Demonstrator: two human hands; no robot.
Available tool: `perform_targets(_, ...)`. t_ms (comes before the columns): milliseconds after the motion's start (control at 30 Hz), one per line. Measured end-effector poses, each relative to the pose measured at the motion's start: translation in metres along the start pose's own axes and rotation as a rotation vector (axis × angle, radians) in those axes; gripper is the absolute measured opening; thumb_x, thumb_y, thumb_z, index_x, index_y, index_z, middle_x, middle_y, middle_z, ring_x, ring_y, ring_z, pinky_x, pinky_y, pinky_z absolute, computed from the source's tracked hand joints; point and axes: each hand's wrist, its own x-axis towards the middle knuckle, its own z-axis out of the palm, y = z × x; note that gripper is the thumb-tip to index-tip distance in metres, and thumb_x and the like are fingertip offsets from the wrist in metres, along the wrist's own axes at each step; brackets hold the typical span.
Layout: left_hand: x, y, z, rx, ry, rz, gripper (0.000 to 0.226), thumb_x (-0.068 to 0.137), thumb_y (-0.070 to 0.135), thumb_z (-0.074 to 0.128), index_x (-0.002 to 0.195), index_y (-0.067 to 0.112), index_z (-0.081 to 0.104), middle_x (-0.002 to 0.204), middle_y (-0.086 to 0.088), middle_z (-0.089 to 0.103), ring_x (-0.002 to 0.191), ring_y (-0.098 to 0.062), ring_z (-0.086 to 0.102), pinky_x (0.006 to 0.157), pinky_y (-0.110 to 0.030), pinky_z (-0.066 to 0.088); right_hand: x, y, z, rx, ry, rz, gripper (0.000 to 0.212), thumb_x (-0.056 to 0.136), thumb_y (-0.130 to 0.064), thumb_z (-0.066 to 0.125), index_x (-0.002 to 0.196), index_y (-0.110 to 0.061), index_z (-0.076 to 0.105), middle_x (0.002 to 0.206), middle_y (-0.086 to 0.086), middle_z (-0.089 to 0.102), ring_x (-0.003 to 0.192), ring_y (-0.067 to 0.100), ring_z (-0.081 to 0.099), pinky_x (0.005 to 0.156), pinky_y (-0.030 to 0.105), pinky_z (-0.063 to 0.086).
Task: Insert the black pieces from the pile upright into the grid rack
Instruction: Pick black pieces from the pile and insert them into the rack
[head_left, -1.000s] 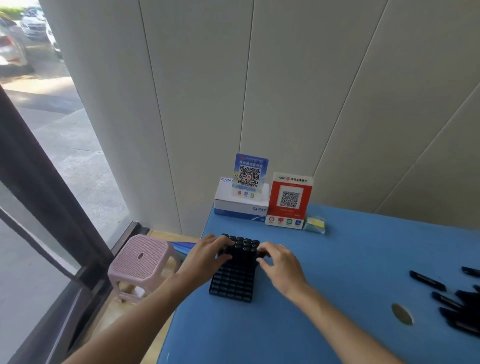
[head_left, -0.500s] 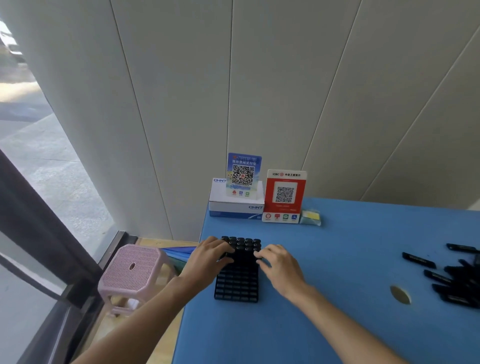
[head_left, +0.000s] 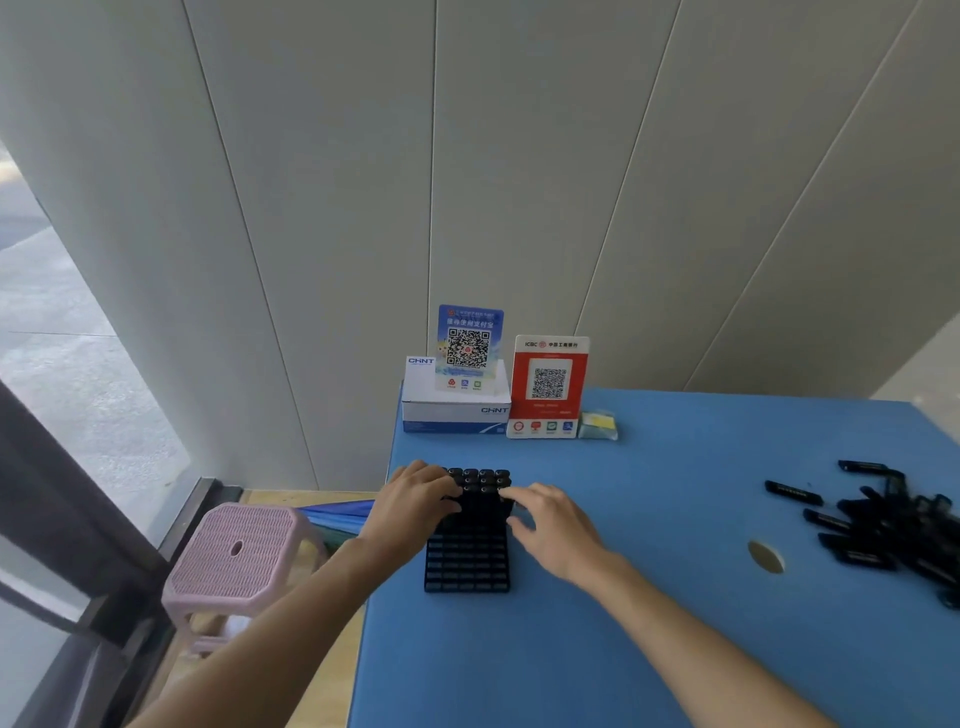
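**Both hands at the rack, pile waiting off to the side**

The black plastic grid rack (head_left: 467, 545) lies flat on the blue table top (head_left: 649, 623), near its left edge, and serves here as the landmark. Its far rows already carry black pieces standing upright (head_left: 480, 480); the rows nearer the person look unfilled, though the cells are too dark to read one by one. The left hand (head_left: 415, 501) rests against the rack's far left side, fingers curled onto the standing pieces; whether it pinches one or only steadies them cannot be told. The right hand (head_left: 553, 525) sits at the rack's right side with fingers fairly straight, touching the filled block and holding nothing that shows.

The loose pile of slim black bar-shaped pieces (head_left: 893, 525) lies well to the right of the rack, beyond a round hole in the table (head_left: 765, 557).

The pieces look like small, rigid, light plastic bars, smooth and probably a little slippery. A pinch across the narrow sides near one end would likely leave the other end free to enter a cell. The light rack may slide, so steadying it seems wise.
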Motion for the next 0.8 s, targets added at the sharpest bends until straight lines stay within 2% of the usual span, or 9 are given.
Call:
perform_targets(167, -0.007, 0.000, 0.004, -0.024, 0.035, -0.037, 0.021, 0.070, 0.011, 0.080, 0.089, 0.014, 0.073, 0.084, 0.000, 0.066, 0.072, -0.021, 0.058, 0.059, -0.032, 0.049, -0.009, -0.006, 0.000, 0.017, 0.019, 0.053, 0.041, 0.094, -0.025, 0.049, 0.135, -0.027, 0.043, 0.112, -0.002, 0.056, 0.108, 0.016, 0.050, 0.089, 0.030, 0.046)
perform_targets(633, -0.004, -0.003, 0.010, -0.074, 0.054, 0.032, 0.013, 0.070, 0.009, 0.079, 0.080, 0.015, 0.073, 0.082, 0.003, 0.069, 0.072, -0.020, 0.058, 0.061, -0.033, 0.048, -0.021, -0.008, -0.007, -0.024, 0.016, 0.122, 0.034, 0.095, -0.026, 0.046, 0.129, -0.025, 0.048, 0.115, -0.002, 0.056, 0.110, 0.015, 0.049, 0.090, 0.032, 0.045)
perform_targets(800, -0.004, -0.008, 0.011, -0.101, 0.082, -0.012, 0.008, 0.072, 0.008, 0.078, 0.078, 0.013, 0.074, 0.080, 0.004, 0.069, 0.071, -0.021, 0.058, 0.061, -0.033, 0.048, -0.020, -0.012, -0.006, -0.007, 0.024, 0.138, 0.033, 0.095, -0.025, 0.047, 0.128, -0.024, 0.049, 0.113, -0.003, 0.057, 0.108, 0.015, 0.051, 0.089, 0.032, 0.046)
